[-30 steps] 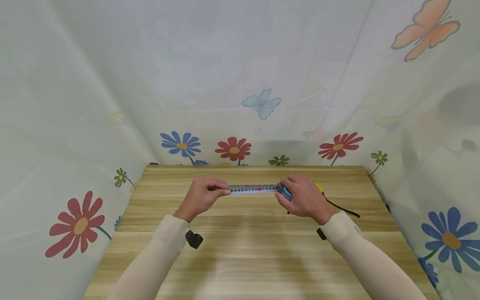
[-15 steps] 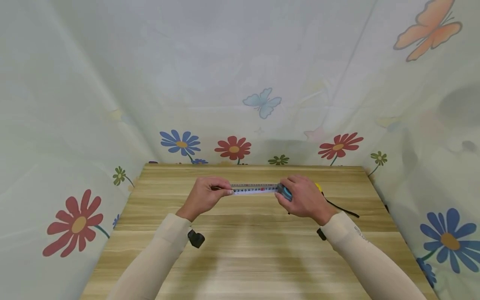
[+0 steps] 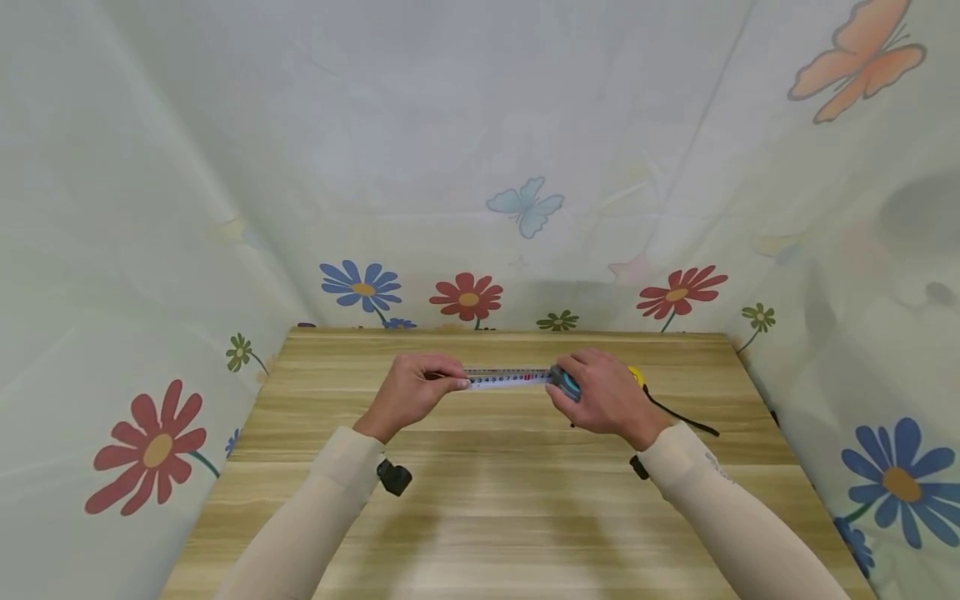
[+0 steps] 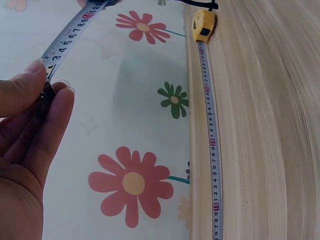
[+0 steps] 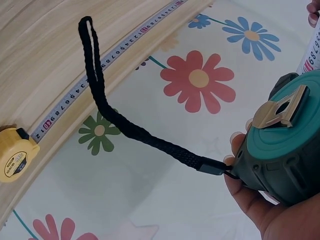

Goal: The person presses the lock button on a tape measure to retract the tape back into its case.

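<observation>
Between thumb and fingers, my left hand [image 3: 411,392] pinches the end of a white tape blade [image 3: 510,382]. The blade runs to a teal and dark grey tape measure [image 5: 287,135], gripped by my right hand [image 3: 607,396]. Only a short stretch of it shows between the hands, raised above the table. A black wrist strap [image 5: 135,131] hangs from the teal case, and a metal belt clip [image 5: 282,110] sits on its face. Behind, a yellow tape measure [image 4: 203,26] lies near the table's back edge, its own blade [image 4: 212,135] drawn out along the wood; neither hand touches it.
The wooden table [image 3: 495,517] ends at a hanging cloth [image 3: 420,208] printed with flowers and butterflies, which also closes off both sides. A small black camera mount [image 3: 393,477] sits at the left wrist.
My left hand has moved slightly right, and the stretch of blade between the hands has become a little shorter. The right hand has shifted very slightly left, keeping hold of the teal tape measure.
</observation>
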